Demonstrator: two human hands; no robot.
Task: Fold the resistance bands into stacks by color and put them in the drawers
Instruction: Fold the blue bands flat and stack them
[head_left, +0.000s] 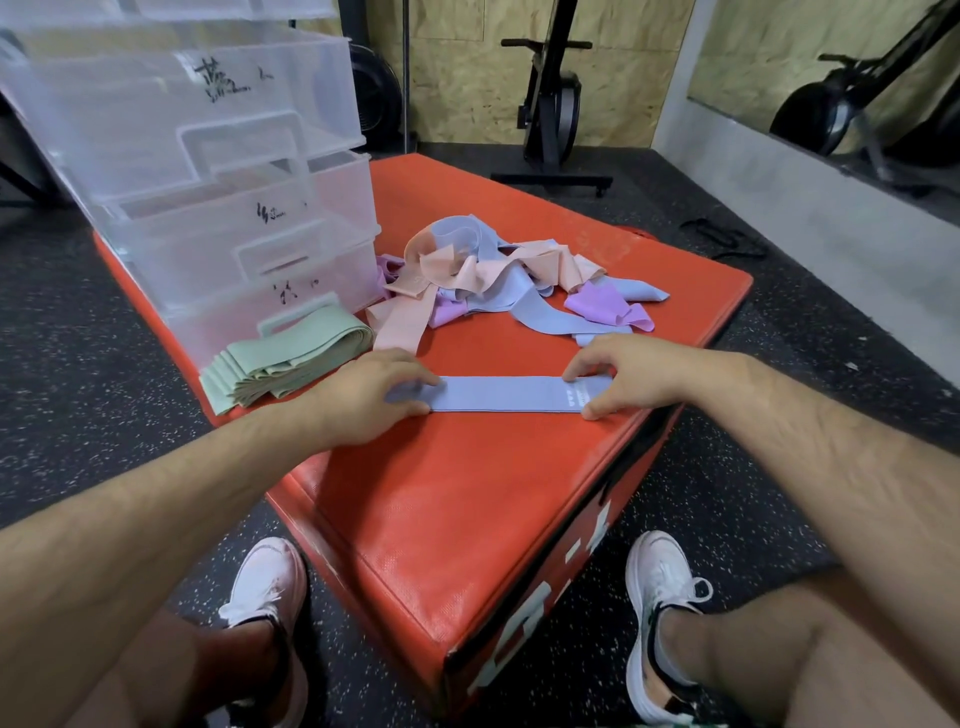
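Note:
A blue resistance band (501, 393) lies flat and straight on the red padded box (467, 493). My left hand (369, 397) grips its left end and my right hand (618, 371) pinches its right end, beside a small label. A folded stack of green bands (283, 364) rests at the box's left edge, in front of the clear plastic drawer unit (208, 171). Behind the blue band lies a tangled heap of peach, blue and purple bands (498, 280).
The drawers carry handwritten labels and the upper ones are pulled out. Dark speckled gym flooring surrounds the box. An exercise machine (553, 104) stands at the back, a mirror on the right wall. My white shoes (270, 587) rest on the floor either side of the box's near corner.

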